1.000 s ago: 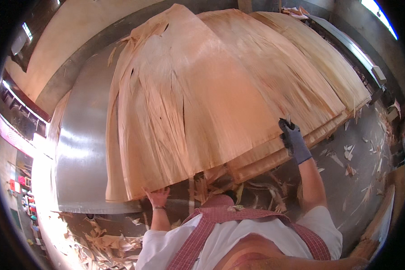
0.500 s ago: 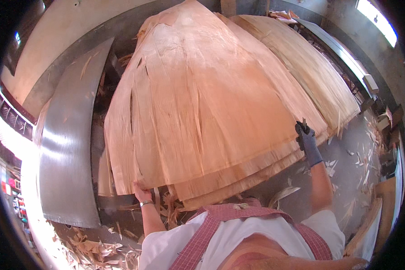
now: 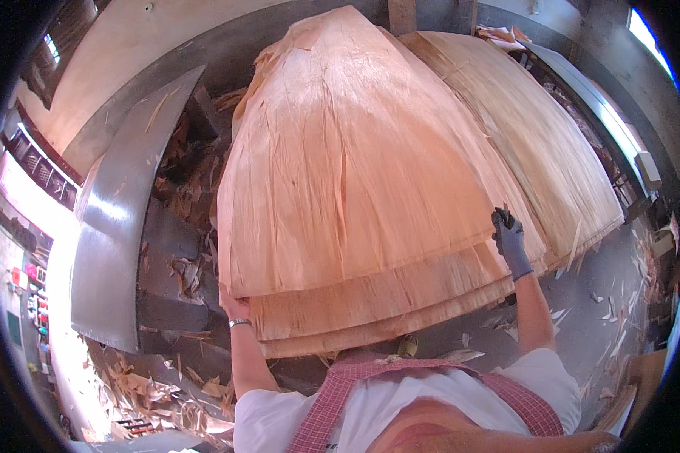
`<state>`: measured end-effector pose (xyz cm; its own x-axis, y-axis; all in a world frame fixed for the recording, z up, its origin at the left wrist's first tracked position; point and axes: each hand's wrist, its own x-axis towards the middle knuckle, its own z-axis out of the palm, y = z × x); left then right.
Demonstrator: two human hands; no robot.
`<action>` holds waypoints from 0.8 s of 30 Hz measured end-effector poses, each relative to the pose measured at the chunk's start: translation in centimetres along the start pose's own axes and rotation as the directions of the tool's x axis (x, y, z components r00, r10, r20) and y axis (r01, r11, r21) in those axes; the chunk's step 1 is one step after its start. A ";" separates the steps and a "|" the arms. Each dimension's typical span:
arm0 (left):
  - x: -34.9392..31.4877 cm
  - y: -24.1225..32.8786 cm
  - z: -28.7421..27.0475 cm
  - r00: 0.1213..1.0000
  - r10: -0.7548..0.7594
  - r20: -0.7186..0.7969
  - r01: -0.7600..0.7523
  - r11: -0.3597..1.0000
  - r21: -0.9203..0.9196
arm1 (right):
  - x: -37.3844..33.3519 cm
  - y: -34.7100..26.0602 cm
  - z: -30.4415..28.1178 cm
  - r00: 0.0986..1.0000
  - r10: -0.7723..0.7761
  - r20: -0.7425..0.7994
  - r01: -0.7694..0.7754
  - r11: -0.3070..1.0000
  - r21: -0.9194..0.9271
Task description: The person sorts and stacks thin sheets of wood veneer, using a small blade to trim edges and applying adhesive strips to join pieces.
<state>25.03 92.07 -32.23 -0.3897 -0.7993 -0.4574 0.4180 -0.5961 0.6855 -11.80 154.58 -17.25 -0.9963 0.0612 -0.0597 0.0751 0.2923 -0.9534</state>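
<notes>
A large, thin orange-tan wood veneer sheet (image 3: pixel 370 189) lies on top of a stack of veneer sheets (image 3: pixel 370 315), its lengthwise creases running away from me. My left hand (image 3: pixel 236 306), bare, is closed on the top sheet's near left corner; part of its fingers is hidden by the sheet. My right hand (image 3: pixel 511 240), in a grey glove with dark fingers, is closed at the sheet's near right corner. Something small and dark sticks up from its grip, too small to name. The lower sheets' edges show nearer to me than the top sheet's edge.
A paler veneer stack (image 3: pixel 536 143) adjoins on the right, with a long metal-edged bench (image 3: pixel 597 113) beyond it. A smooth grey metal table (image 3: pixel 113 226) stands left, across a gap. Wood scraps (image 3: pixel 143 389) litter the floor at the lower left; more lie at right.
The top sheet's left side has shifted right, onto the stack, and its splits and folds have narrowed. My left hand moved with that corner. My right hand stays at the right corner.
</notes>
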 end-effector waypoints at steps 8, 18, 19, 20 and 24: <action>-2.9 -7.3 -0.1 0.995 -0.043 0.086 0.038 0.998 0.056 | 3.7 8.3 -7.5 0.999 -0.033 -0.036 0.028 0.990 -0.138; -4.6 -12.9 -1.4 0.989 -0.149 -0.022 0.150 0.988 0.031 | 5.5 15.6 -10.7 1.000 -0.010 -0.029 0.001 0.956 -0.294; -4.0 -12.9 -2.1 0.990 -0.138 -0.002 0.138 0.990 0.040 | 6.1 16.5 -10.5 1.000 0.010 -0.011 -0.012 0.957 -0.291; -3.2 -12.2 -4.0 0.994 -0.110 0.010 0.109 0.993 0.055 | 6.7 17.1 -9.4 0.999 0.031 0.023 -0.023 0.961 -0.277; -4.0 -16.8 -3.5 0.986 -0.079 -0.145 0.108 0.974 0.200 | 6.8 24.5 -12.4 0.984 -0.178 0.022 0.156 0.789 -0.595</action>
<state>22.43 104.98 -43.93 -0.2988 -0.7519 -0.5876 0.2009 -0.6515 0.7316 -16.23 173.98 -37.34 -0.9945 -0.0127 0.1044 -0.0718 0.8076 -0.5854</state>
